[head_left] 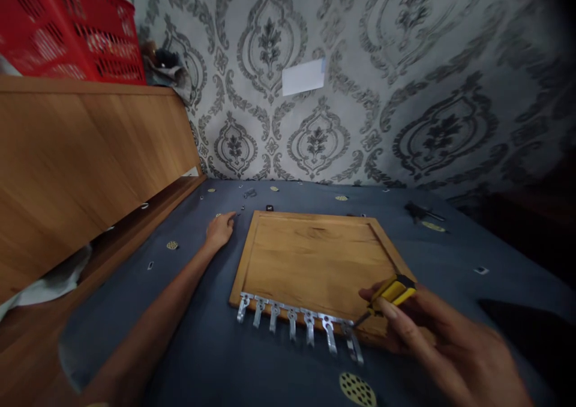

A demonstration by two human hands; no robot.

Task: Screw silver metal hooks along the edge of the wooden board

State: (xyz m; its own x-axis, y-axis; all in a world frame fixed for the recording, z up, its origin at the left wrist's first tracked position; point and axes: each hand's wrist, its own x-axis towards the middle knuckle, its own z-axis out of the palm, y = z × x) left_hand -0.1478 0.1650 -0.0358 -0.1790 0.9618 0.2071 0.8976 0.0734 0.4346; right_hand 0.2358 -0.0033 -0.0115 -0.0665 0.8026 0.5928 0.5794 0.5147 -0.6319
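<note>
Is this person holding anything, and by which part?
The right hand grips a screwdriver by its yellow-and-black handle; whether the left hand holds anything cannot be told.

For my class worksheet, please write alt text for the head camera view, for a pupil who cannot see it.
A right hand holds a yellow-and-black screwdriver, its tip at the rightmost of seven metal hooks along the near edge of a wooden board. The left hand is near small pieces on a dark blue cloth, with patterned wallpaper behind.
</note>
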